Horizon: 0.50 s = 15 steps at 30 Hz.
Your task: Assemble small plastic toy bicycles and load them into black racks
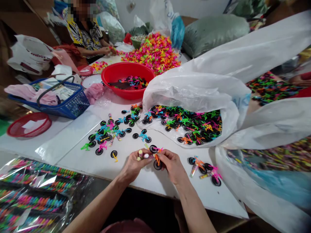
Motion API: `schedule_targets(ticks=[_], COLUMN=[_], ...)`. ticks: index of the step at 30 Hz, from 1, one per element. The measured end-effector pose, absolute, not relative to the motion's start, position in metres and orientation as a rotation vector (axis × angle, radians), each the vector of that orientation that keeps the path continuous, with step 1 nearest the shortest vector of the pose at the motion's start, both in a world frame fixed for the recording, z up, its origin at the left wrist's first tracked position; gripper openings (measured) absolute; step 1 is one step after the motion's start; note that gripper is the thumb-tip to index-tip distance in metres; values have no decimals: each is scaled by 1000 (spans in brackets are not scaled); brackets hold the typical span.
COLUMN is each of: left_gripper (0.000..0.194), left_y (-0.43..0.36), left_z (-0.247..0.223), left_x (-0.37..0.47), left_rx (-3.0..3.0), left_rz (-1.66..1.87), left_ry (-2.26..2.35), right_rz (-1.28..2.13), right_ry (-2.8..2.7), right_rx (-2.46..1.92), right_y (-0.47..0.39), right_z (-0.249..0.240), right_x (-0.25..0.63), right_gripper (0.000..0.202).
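Held both forearms (99,202) over the edge of a white table (213,194), with small tubes (141,153) clasped in the bent fingers of the left hand (132,165) and an orange toy bicycle (157,165) pinched between thumb and fingers of the right hand (173,165). Faced loose toy bicycles (105,137) beyond, then an open white bag (191,85), a red basin (126,94) and a bright heap (155,53).

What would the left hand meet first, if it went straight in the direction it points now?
Most likely the orange toy bicycle at the right hand's fingers, though depth is hard to judge.
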<state>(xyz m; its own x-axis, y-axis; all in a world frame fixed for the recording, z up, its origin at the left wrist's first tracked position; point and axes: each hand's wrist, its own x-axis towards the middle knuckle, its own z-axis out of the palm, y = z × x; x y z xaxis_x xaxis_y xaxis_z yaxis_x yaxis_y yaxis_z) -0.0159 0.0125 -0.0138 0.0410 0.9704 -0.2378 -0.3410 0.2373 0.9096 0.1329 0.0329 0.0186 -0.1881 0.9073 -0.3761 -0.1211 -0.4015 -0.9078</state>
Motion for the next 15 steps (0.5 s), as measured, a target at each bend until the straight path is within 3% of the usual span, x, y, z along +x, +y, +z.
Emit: schedule_targets(ticks=[4,9,15], left_gripper=[18,16,30], left_y=[10,2,9], left_z=[-15,-16,-12], left_x=[-14,-1,9], left_rx=[966,1062,974], left_rz=[1177,1129,1004], left_ry=[1128,1297,1266], right_rz=[1621,1066,998], right_ry=[-987,-1321,-1597], right_rx=[-1337,-1555,-1681], right_y=[27,15,21], right_z=[11,9,38], right_x=[131,126,203], right_gripper=[28,23,29])
